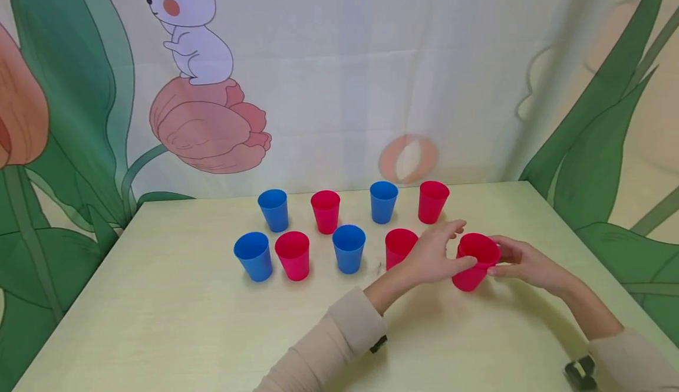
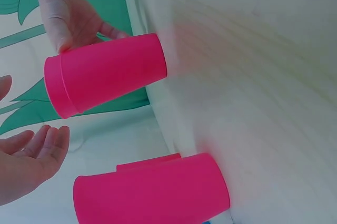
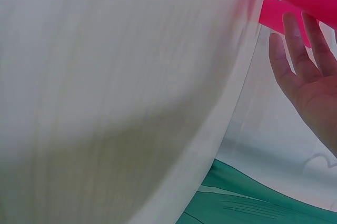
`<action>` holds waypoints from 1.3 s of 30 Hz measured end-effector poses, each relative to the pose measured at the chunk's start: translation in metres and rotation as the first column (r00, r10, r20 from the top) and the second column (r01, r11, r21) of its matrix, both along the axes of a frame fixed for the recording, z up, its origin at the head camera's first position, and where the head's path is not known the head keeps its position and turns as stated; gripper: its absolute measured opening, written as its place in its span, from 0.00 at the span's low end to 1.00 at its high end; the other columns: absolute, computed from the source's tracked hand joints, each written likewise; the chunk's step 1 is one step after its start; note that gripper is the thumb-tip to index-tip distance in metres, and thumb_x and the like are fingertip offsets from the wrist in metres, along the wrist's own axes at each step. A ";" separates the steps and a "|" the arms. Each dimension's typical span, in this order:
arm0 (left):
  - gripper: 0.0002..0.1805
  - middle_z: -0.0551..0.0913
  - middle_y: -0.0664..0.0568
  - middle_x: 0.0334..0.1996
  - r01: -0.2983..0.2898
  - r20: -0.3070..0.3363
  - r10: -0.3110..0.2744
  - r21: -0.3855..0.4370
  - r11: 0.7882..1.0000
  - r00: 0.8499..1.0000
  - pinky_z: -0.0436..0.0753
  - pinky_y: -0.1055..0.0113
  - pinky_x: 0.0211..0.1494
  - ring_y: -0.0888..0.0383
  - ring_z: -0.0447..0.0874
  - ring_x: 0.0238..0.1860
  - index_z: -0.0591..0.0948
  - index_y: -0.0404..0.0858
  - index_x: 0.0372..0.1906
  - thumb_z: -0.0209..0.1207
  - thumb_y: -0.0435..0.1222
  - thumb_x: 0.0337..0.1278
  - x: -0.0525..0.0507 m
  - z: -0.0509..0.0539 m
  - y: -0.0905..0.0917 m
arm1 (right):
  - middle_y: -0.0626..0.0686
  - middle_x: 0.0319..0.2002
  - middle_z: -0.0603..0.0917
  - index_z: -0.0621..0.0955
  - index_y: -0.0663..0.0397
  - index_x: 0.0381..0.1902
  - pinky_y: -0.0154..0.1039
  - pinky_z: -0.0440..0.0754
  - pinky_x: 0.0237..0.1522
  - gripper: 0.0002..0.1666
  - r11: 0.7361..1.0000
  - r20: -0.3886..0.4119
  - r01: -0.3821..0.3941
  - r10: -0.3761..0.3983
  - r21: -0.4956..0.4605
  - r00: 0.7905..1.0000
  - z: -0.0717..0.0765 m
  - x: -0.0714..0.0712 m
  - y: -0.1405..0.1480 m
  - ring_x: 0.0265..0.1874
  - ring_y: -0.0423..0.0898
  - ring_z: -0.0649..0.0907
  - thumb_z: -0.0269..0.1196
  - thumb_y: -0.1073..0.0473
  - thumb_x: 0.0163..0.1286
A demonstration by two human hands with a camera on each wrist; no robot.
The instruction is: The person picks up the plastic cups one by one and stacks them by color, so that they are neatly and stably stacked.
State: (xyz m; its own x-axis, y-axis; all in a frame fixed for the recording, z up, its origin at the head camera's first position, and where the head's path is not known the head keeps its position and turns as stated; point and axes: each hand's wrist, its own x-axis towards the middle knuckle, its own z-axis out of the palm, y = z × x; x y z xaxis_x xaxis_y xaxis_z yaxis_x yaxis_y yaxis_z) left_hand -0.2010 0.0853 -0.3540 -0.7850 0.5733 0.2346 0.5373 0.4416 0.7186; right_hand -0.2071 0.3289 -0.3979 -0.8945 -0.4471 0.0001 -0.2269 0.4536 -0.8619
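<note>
Two nested red cups (image 1: pixel 469 277) stand upright at the right of the table, one rim just above the other. My right hand (image 1: pixel 530 262) grips them from the right, thumb near the rim and fingers behind. On their left, my left hand (image 1: pixel 432 253) is held with loose fingers. A gap parts the left hand (image 2: pixel 31 161) from the nested cups (image 2: pixel 110 74) in the left wrist view. Partly behind the left hand is a single red cup (image 1: pixel 398 247). In the right wrist view, the right hand's (image 3: pixel 310 77) fingers reach up beside red cup surfaces.
Behind stand a blue cup (image 1: pixel 274 212), a red cup (image 1: pixel 326 214), another blue cup (image 1: pixel 383 204) and another red cup (image 1: pixel 432 203). Nearer are a blue cup (image 1: pixel 254 259), a red cup (image 1: pixel 293 259) and a blue cup (image 1: pixel 348 253). A printed curtain (image 1: pixel 318 85) hangs behind the table (image 1: pixel 159 321).
</note>
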 end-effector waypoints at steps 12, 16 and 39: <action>0.31 0.75 0.53 0.50 0.052 -0.015 -0.051 0.054 0.997 0.999 0.74 0.80 0.37 0.66 0.71 0.47 0.69 0.41 0.59 0.65 0.41 0.47 0.010 0.007 -0.020 | 0.52 0.47 0.77 0.65 0.66 0.59 0.39 0.79 0.41 0.33 1.000 0.007 0.002 -0.002 0.006 1.000 0.001 0.000 -0.001 0.42 0.41 0.79 0.64 0.62 0.58; 0.30 0.76 0.53 0.49 0.077 -0.050 -0.073 0.067 0.995 0.996 0.74 0.80 0.37 0.67 0.71 0.46 0.69 0.40 0.58 0.65 0.40 0.47 0.011 0.008 -0.026 | 0.55 0.48 0.77 0.65 0.66 0.59 0.39 0.79 0.41 0.34 1.000 0.005 0.008 -0.008 0.008 1.000 0.002 0.001 -0.001 0.43 0.41 0.79 0.64 0.61 0.58; 0.29 0.76 0.53 0.50 -0.061 -0.083 0.064 0.031 0.998 0.995 0.76 0.74 0.43 0.61 0.71 0.50 0.73 0.41 0.56 0.66 0.44 0.46 0.006 -0.001 -0.068 | 0.44 0.45 0.79 0.65 0.68 0.58 0.37 0.79 0.40 0.29 0.998 0.005 -0.041 0.041 -0.047 0.999 0.002 0.002 0.000 0.43 0.38 0.79 0.61 0.66 0.60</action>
State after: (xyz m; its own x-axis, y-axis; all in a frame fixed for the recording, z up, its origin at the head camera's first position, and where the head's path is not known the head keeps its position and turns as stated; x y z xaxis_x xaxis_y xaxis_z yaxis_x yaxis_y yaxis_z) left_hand -0.1947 0.0178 -0.3548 -0.7961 0.5158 0.3165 0.5679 0.4563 0.6850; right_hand -0.2055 0.3292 -0.3961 -0.8753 -0.4833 0.0166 -0.2390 0.4027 -0.8836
